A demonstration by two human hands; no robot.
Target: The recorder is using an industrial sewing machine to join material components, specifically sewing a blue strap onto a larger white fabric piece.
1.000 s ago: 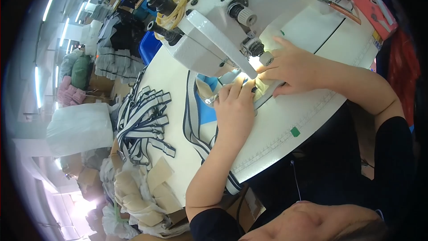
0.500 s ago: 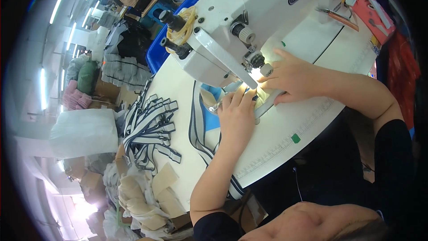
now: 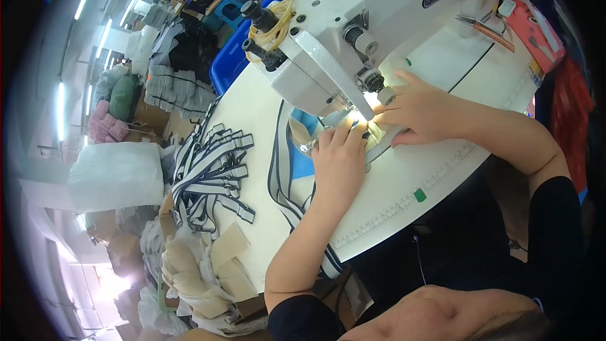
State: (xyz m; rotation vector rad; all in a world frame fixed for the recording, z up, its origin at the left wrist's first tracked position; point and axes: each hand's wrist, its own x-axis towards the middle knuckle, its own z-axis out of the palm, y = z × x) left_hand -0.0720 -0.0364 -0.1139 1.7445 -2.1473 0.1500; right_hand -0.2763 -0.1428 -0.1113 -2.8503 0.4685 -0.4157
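Under the head of a white sewing machine [image 3: 328, 66], both my hands meet at the brightly lit needle area. My left hand [image 3: 341, 167] lies with its fingers close together and bent, the tips pressed down on a small work piece mostly hidden beneath them. A bit of dark material shows by those fingertips. My right hand [image 3: 426, 110] rests flatter on the other side, thumb apart from the stretched fingers, its tips at pale yellowish material [image 3: 377, 136] beside the needle. Left of my left hand, a grey strap with dark edges [image 3: 275, 170] loops over the table and passes under my forearm.
A pile of similar straps [image 3: 211, 177] with dark buckles lies on the white table [image 3: 353, 233]. Blue sheet material [image 3: 303, 167] is by my left hand. Orange-handled snips [image 3: 492, 33] lie at the far right, and a blue bin [image 3: 227, 69] stands behind the machine.
The whole view has shifted slightly, so the machine sits a little further right and up. Both hands keep nearly the same place at the needle.
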